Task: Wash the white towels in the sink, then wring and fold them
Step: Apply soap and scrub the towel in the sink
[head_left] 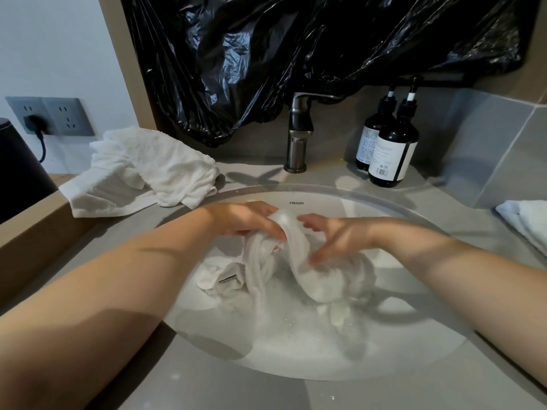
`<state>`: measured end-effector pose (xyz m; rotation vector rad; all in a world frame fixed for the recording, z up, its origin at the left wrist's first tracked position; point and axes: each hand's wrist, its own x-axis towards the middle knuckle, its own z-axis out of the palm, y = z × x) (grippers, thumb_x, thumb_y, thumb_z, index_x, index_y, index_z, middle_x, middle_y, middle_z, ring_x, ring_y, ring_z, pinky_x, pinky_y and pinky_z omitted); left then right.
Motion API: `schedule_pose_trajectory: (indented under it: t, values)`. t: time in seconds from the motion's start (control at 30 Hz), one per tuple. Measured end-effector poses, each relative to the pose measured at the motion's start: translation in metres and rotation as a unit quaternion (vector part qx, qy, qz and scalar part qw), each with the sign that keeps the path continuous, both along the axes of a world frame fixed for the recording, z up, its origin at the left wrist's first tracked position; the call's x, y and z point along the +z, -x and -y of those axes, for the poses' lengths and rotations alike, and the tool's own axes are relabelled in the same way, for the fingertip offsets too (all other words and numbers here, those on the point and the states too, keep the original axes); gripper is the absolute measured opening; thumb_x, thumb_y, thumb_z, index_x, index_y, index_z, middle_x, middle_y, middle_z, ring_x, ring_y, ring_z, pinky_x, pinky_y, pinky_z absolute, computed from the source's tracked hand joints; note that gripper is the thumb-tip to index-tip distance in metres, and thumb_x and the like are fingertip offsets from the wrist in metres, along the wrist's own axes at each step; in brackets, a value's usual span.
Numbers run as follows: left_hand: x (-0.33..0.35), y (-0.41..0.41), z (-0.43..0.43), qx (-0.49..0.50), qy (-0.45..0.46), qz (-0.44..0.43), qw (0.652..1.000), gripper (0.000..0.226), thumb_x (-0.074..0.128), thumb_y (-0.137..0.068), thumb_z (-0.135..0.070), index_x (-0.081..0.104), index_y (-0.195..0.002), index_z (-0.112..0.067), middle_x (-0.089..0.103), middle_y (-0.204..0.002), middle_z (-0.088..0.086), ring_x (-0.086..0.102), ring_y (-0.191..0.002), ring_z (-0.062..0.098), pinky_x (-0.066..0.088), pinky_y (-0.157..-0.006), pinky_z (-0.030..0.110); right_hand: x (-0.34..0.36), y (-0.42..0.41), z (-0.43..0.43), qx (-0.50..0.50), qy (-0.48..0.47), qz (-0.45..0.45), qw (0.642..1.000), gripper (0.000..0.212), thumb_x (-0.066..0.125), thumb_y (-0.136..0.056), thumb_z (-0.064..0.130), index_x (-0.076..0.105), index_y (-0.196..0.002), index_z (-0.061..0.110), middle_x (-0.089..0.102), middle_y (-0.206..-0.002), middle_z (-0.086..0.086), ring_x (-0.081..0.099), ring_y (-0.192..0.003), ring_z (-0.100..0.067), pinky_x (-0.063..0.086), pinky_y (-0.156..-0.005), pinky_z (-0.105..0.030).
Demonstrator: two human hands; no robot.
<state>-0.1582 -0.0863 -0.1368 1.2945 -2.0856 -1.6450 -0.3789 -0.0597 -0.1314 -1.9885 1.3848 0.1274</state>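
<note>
my left hand (pixel 248 221) and right hand (pixel 336 238) each curl round the towel (pixel 297 261) bunched between them, above the sink (pixel 393 211), its length trailing down from my grip toward me, both hands equally near for a twist.

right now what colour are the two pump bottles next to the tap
Dark, near black, with white labels; the pump bottles show in the head view, right of the tap.

Left hand (pixel 245 221), right hand (pixel 340 236) and forearms (pixel 133 276) all bare.
</note>
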Motion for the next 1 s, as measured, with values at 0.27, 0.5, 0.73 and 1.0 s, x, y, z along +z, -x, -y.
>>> schedule_pose_trajectory:
  t: [0.27, 0.5, 0.73, 1.0]
  values:
    - [0.001, -0.005, 0.004, 0.010, 0.058, 0.100, 0.993, 0.024, 0.077, -0.078, -0.024, 0.068, -0.100, -0.021, 0.073, -0.098, 0.001, 0.069, -0.097, 0.023, 0.055, -0.084, 0.032, -0.011, -0.023, 0.006, -0.074, 0.057, 0.021, 0.995, 0.026, 0.071, -0.073, 0.022, 0.068, -0.097, 0.014, 0.066, -0.088, -0.001, 0.064, -0.079, -0.019, 0.053, -0.072, -0.029]
    - [0.004, -0.009, 0.004, 0.021, 0.131, 0.122, 0.984, 0.023, 0.076, -0.083, -0.026, 0.055, -0.075, -0.022, 0.047, -0.069, -0.010, 0.046, -0.068, 0.011, 0.037, -0.068, 0.026, 0.019, -0.014, -0.001, -0.147, 0.061, 0.205, 0.966, 0.018, 0.071, -0.072, 0.019, 0.064, -0.087, 0.012, 0.064, -0.080, -0.002, 0.060, -0.075, -0.019, 0.045, -0.063, -0.025]
    - [0.028, 0.004, -0.019, 0.012, 0.066, 0.117, 0.991, 0.039, 0.067, -0.092, -0.025, 0.049, -0.122, -0.043, 0.057, -0.117, -0.021, 0.050, -0.122, 0.007, 0.039, -0.111, 0.036, 0.067, -0.025, -0.023, -0.125, 0.202, 0.089, 0.967, 0.018, 0.072, -0.077, 0.024, 0.058, -0.085, 0.015, 0.054, -0.073, 0.003, 0.052, -0.067, -0.016, 0.037, -0.055, -0.024]
    - [0.037, 0.017, -0.051, -0.015, 0.108, -0.046, 0.993, 0.100, 0.080, -0.070, -0.056, 0.026, -0.151, -0.032, 0.050, -0.143, -0.016, 0.043, -0.137, 0.010, 0.031, -0.117, 0.045, 0.117, -0.026, -0.053, -0.200, 0.269, 0.339, 0.879, 0.014, 0.068, -0.070, 0.009, 0.055, -0.069, 0.012, 0.048, -0.060, 0.005, 0.048, -0.055, -0.009, 0.035, -0.044, -0.015]
